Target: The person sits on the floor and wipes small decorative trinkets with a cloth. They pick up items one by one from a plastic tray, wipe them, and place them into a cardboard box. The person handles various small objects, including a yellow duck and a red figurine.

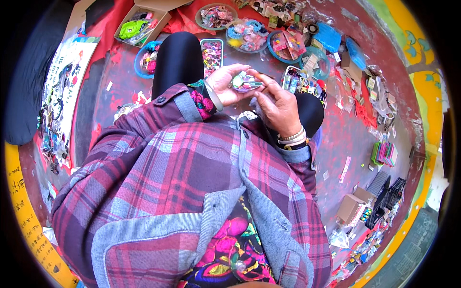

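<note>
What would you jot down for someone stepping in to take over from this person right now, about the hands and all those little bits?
Left hand: cupped palm up over the lap, holding a small clear packet of colourful bits.
Right hand: fingertips pinching at the same packet from the right side.
Around: shallow blue trays and a clear compartment box of small colourful pieces sit on the red floor ahead; a cardboard box lies at upper left, more small boxes at lower right.
Done: one packet is in hand; whether it is sealed or filled cannot be told.
Left: many loose pieces remain in the trays.

Both hands (249, 91) — small packet (245, 81) between.
</note>
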Available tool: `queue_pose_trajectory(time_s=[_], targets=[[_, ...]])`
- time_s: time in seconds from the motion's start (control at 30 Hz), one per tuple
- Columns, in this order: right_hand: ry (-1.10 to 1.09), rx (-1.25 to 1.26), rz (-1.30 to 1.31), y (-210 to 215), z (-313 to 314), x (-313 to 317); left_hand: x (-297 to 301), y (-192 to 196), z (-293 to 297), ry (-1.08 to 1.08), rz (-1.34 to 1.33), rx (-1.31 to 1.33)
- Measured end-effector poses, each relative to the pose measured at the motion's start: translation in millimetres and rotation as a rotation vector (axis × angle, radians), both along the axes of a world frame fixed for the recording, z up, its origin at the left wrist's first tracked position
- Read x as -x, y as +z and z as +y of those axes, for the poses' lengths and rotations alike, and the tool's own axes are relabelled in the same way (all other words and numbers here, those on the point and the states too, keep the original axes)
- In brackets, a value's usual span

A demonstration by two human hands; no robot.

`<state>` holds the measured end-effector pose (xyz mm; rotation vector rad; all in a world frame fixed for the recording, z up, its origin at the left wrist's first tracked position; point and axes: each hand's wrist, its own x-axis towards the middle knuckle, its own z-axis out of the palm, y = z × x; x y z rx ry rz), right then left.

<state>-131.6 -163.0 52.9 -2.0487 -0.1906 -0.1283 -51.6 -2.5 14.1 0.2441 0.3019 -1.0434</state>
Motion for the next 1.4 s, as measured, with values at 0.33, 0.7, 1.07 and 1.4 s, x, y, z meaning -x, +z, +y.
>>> queue_pose_trajectory(time_s=[0.33, 0.7, 1.07, 1.4], targets=[[-0.017, 0.602, -0.640, 0, 5, 7, 10, -3, 2, 0.017, -0.012, 0.103], [-0.323, -0.358, -0.026, 9, 0, 12, 3, -1, 8, -0.012, 0.051, -0.037], [-0.229, -0.996, 0.369, -10, 10, 3, 20, 20, -3, -0.099, -0.510, -0.295], [-0.476, -1.156, 0.400, -29, -29, -1, 13, 16, 2, -0.069, -0.455, -0.266]])
